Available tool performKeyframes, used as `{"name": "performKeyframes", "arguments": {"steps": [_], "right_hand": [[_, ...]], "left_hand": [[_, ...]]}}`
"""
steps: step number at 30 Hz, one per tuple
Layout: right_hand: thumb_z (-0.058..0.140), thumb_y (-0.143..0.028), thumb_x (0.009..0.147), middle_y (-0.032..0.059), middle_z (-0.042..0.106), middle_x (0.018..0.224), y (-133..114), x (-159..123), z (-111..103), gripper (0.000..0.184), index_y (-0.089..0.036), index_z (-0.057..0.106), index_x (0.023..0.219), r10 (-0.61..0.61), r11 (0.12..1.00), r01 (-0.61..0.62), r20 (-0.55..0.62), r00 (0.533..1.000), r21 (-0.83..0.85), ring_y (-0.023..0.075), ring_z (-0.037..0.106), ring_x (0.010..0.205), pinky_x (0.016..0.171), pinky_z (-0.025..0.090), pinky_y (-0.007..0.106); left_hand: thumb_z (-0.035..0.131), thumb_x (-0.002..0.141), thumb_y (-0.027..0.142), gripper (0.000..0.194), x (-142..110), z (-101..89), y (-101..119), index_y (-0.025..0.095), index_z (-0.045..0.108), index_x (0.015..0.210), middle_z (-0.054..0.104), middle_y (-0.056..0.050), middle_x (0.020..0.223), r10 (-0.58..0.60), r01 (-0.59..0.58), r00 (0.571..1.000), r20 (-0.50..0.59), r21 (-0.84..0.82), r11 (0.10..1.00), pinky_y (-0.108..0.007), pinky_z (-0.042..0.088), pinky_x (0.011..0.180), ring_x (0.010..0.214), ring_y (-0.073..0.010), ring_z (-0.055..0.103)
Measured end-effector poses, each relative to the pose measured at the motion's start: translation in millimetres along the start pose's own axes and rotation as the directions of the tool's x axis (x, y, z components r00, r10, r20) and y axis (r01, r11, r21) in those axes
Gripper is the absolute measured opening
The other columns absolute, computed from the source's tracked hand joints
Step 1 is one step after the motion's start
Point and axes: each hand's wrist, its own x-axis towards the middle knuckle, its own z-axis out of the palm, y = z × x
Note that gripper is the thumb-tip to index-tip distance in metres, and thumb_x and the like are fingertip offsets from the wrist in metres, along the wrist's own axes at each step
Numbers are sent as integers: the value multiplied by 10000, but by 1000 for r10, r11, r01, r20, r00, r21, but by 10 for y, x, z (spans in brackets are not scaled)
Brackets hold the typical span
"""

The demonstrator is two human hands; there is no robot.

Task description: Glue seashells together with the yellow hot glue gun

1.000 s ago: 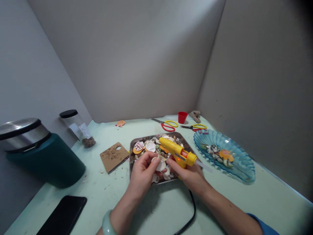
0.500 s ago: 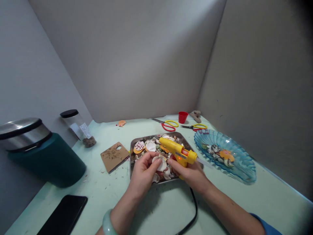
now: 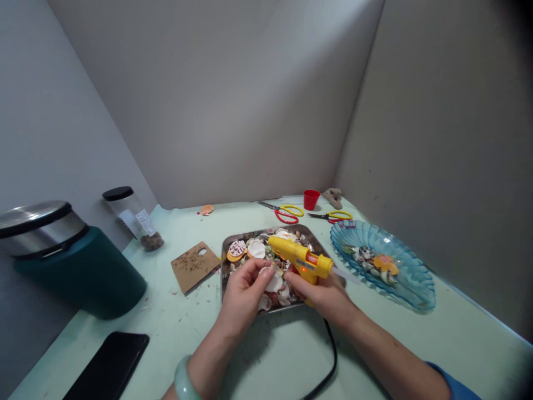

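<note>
My right hand [image 3: 322, 297] grips a yellow glue gun [image 3: 297, 256] whose nozzle points left over a metal tray [image 3: 225, 243] full of seashells. Its black cord [image 3: 328, 355] trails toward me across the table. My left hand [image 3: 244, 294] is closed, pinching a small white shell [image 3: 272, 280] between thumb and fingers just beside the gun's nozzle. Both hands hover over the tray's near edge. A pale green bangle [image 3: 183, 380] sits on my left wrist.
A blue glass dish [image 3: 410, 280] with a few shells lies to the right. Two scissors [image 3: 287, 213], a red cup [image 3: 311, 199], a cardboard piece [image 3: 194, 265], a jar [image 3: 131, 216], a teal bin [image 3: 70, 261] and a black phone [image 3: 108, 369] stand around.
The glue gun has shifted slightly left and down toward the shell in my left hand. The hands stay close together over the tray.
</note>
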Motion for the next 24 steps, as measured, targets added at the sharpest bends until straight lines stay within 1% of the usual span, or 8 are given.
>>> {"name": "performKeyframes", "arguments": {"steps": [5,8,11,15,19,24], "right_hand": [[654,-366,796,37,733,773,0,-5,1,197,-193,725,859,-24,999,23,31,999,28,231,680,760,630,527,302],[658,-369,798,40,741,795,-2,-8,7,202,-211,738,896,-36,998,35,24,999,57,243,690,806,660,548,315],[662,-375,795,43,745,811,7,-9,13,214,-219,746,915,-37,998,36,19,999,57,249,692,832,649,552,314],[655,-377,798,41,744,798,42,-8,15,208,-209,740,886,-37,998,36,24,999,45,243,689,803,616,540,303],[649,-376,805,33,726,739,64,-5,15,202,-192,721,845,-29,999,29,18,999,18,219,671,708,605,531,304],[639,-362,797,37,734,774,12,-3,16,200,-192,718,867,-20,1000,20,4,1000,16,226,678,742,629,530,300]], "left_hand": [[795,697,483,382,12,-5,1,154,632,802,644,17,669,6,-6,1000,-13,29,1000,-218,534,521,562,-99,563],[797,692,484,383,14,-10,0,156,627,795,634,17,668,11,-10,1000,-15,33,999,-221,535,519,565,-100,557],[795,697,476,372,20,-18,-8,158,632,799,637,11,678,13,-13,1000,-17,29,1000,-225,536,516,571,-106,562],[783,723,451,337,22,-26,-23,160,627,792,641,12,664,23,-23,1000,-8,27,999,-224,538,523,560,-104,568],[782,715,472,362,15,-9,-17,162,616,803,660,5,652,-3,3,1000,-13,31,1000,-229,537,508,549,-117,595],[790,698,489,392,23,13,1,158,616,818,653,12,646,-25,25,999,-22,19,999,-226,535,501,540,-115,602]]}}
